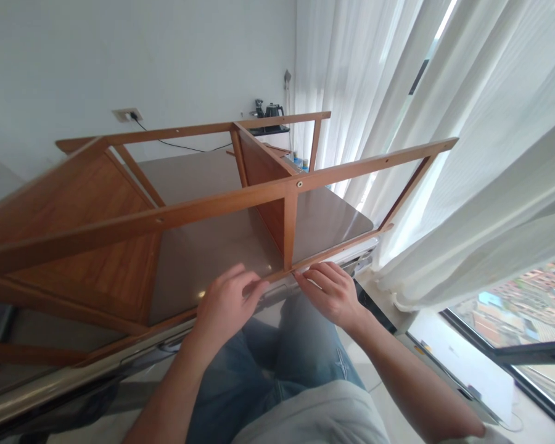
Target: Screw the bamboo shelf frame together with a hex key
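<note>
- While the frame point(166, 216) lies on its side on the desk point(203, 246), both hands meet at its near rail point(333, 250), just where the upright point(290, 228) joins it
- Left hand point(226, 302): fingers curled, tips at the rail left of the joint; whether they pinch anything I cannot tell
- Right hand point(333, 293): fingers loosely spread and laid along the rail right of the joint, not clamped
- Judged from this, work at the joint goes best with one hand pressing the rail flat to the desk and the other keeping the upright square, as the frame overhangs the near edge
- No box or tray shows; the frame's bays are open, with a panel point(74, 228) closing the left one
- A kettle point(274, 111) stands far off by the curtain point(444, 185)
</note>
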Motion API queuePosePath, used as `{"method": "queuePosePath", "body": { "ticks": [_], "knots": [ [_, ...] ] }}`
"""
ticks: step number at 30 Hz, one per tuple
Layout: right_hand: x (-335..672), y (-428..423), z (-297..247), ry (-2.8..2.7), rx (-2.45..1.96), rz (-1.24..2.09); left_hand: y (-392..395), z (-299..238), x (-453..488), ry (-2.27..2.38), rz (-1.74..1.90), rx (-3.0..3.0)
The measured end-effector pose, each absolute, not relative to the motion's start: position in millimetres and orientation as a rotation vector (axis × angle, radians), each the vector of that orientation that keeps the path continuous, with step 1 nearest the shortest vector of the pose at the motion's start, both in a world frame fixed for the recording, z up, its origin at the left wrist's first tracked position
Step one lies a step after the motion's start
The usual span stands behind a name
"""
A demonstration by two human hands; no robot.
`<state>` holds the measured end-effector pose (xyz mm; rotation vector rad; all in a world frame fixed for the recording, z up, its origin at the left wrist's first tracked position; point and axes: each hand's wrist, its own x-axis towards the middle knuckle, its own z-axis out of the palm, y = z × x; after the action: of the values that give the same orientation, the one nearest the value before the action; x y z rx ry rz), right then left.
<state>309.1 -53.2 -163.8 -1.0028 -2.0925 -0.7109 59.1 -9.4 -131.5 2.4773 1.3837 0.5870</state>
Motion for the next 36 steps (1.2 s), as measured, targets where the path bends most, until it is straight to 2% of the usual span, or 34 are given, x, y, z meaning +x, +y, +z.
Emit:
{"method": "queuePosePath", "body": {
  "ticks": [11,25,36],
  "knots": [
    [329,-36,-148,-2.434,-0.584,-0.934,-10,-133,62,1.444,0.573,2.475],
    [334,-23,-130,-2.553,-0.470,-0.840,-13,-138,62,1.460,0.657,2.541],
    [336,-12,-132,-2.601,-0.403,-0.889,-10,-136,65,1.456,0.630,2.621]
  ]
}}
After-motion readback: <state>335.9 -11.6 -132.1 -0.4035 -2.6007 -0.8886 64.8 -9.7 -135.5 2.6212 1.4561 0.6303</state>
